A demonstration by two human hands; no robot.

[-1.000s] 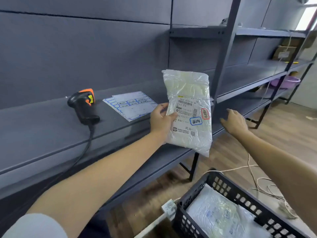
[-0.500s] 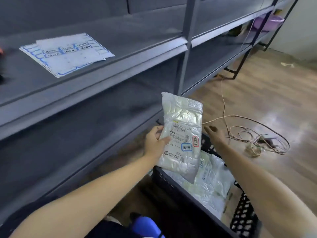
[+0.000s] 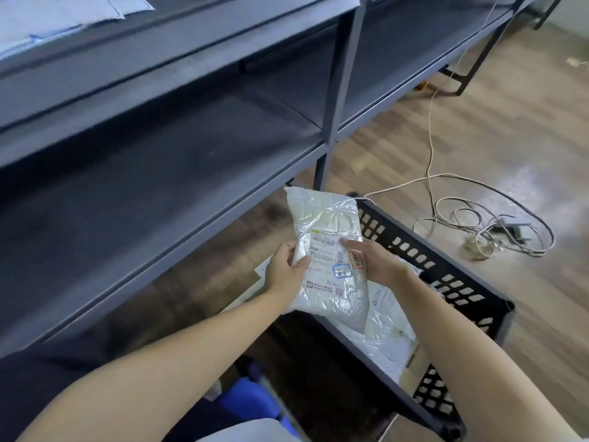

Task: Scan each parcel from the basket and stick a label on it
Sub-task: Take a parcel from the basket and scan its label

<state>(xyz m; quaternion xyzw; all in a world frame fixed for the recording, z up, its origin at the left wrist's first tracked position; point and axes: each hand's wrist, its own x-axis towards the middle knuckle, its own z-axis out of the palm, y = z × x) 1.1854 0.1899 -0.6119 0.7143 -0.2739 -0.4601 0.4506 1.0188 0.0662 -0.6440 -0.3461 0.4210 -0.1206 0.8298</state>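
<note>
The parcel (image 3: 328, 250) is being pinched between left hand (image 3: 284, 272) and right hand (image 3: 376, 262) above the basket (image 3: 446, 275); its label print is being blurred.

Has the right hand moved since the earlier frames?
Yes. The right hand has closed in on the parcel and now holds its right edge, over the basket.
</note>
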